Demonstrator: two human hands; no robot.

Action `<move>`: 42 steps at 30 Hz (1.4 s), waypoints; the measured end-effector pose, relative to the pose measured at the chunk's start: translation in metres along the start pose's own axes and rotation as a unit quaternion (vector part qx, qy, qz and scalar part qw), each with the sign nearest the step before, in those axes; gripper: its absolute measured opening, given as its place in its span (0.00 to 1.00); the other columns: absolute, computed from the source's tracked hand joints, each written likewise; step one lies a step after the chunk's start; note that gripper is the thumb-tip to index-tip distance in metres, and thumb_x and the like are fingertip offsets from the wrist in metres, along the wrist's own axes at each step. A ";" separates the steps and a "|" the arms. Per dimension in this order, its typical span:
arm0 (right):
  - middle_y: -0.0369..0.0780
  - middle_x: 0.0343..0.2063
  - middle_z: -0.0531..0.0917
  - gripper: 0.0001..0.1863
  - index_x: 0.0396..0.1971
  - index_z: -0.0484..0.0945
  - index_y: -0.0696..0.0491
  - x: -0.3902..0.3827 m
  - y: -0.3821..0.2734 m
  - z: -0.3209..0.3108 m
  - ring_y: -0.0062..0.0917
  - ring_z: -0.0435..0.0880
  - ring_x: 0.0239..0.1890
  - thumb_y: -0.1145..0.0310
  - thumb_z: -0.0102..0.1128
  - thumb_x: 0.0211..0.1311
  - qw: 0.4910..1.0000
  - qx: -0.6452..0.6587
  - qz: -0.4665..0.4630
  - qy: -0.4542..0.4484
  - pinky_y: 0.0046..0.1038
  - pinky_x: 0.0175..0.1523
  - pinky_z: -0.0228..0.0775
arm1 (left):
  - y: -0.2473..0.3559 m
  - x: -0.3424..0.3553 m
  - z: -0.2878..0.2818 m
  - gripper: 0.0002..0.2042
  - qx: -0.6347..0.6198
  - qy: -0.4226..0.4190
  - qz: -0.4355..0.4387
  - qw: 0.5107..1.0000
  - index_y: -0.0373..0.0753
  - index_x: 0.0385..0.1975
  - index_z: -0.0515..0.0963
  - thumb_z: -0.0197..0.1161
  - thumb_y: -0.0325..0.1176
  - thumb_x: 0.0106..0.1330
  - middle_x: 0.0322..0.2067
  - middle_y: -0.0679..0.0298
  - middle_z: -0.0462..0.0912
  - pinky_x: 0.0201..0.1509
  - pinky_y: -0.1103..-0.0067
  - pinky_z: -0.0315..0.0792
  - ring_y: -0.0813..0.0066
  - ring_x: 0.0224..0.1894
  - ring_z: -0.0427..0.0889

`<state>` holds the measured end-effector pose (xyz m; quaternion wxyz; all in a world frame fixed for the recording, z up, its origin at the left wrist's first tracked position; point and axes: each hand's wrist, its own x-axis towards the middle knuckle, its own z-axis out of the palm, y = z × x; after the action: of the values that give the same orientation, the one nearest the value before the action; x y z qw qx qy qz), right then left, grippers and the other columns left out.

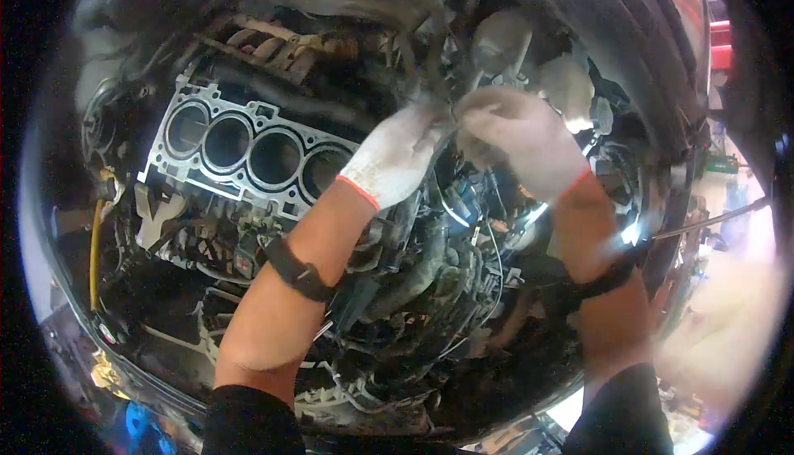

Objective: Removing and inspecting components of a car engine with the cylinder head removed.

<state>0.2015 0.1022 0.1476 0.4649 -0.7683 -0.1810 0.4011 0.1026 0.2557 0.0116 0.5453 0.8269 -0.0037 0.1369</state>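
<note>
My left hand [401, 153], in a white knit glove with a red-orange cuff, is closed with its fingertips pinched together. Just to its right is my right hand [529, 136], gloved the same way and partly smeared by motion, its fingers curled inward. The fingertips of both hands nearly meet over dark hoses and wiring in a car's engine bay. Whatever is between them is too small and dark to name. Left of my left hand lies a bare cylinder block [277, 120] with several round open bores; my left wrist covers its right end.
A thin pale cable [499, 265] runs down below my hands among wiring and brackets. Along the bay's left side stands a yellow tube [95, 248]. A thin rod [711, 221] slants in from the right. Blue [141, 428] and red [721, 45] objects lie outside the bay.
</note>
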 end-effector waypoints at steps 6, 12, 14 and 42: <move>0.39 0.36 0.88 0.18 0.53 0.81 0.63 -0.001 -0.004 0.008 0.19 0.86 0.37 0.64 0.61 0.72 0.994 -0.057 -0.085 0.042 0.22 0.45 0.80 | 0.050 0.027 -0.026 0.18 -0.064 -0.016 0.013 0.998 0.29 0.58 0.76 0.54 0.24 0.70 0.49 0.44 0.85 0.63 0.68 0.74 0.55 0.55 0.84; 0.44 0.45 0.86 0.33 0.68 0.68 0.63 0.020 0.085 -0.011 0.24 0.86 0.47 0.61 0.66 0.70 0.923 -0.306 -0.206 0.110 0.24 0.54 0.78 | 0.012 0.065 -0.051 0.14 -0.030 0.114 -0.063 0.991 0.32 0.45 0.80 0.53 0.37 0.77 0.42 0.52 0.84 0.49 0.70 0.73 0.62 0.41 0.81; 0.43 0.42 0.87 0.31 0.65 0.71 0.63 0.015 0.074 -0.003 0.26 0.87 0.42 0.60 0.65 0.70 0.974 -0.207 -0.080 0.036 0.25 0.49 0.79 | 0.010 0.071 -0.049 0.14 -0.096 0.221 -0.147 0.959 0.33 0.41 0.79 0.54 0.39 0.77 0.39 0.55 0.84 0.49 0.71 0.72 0.64 0.40 0.80; 0.51 0.51 0.86 0.27 0.51 0.84 0.57 0.091 0.046 -0.022 0.47 0.84 0.55 0.47 0.62 0.67 0.857 -0.495 -0.075 0.121 0.41 0.63 0.74 | -0.048 0.071 -0.023 0.14 0.083 0.092 -0.106 0.987 0.31 0.53 0.78 0.56 0.34 0.76 0.46 0.45 0.86 0.61 0.61 0.74 0.44 0.52 0.83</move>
<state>0.2698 0.1259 0.0722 0.0705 -0.9235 -0.3550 0.1267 0.1736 0.3060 -0.0069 0.4844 0.8488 0.1459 0.1535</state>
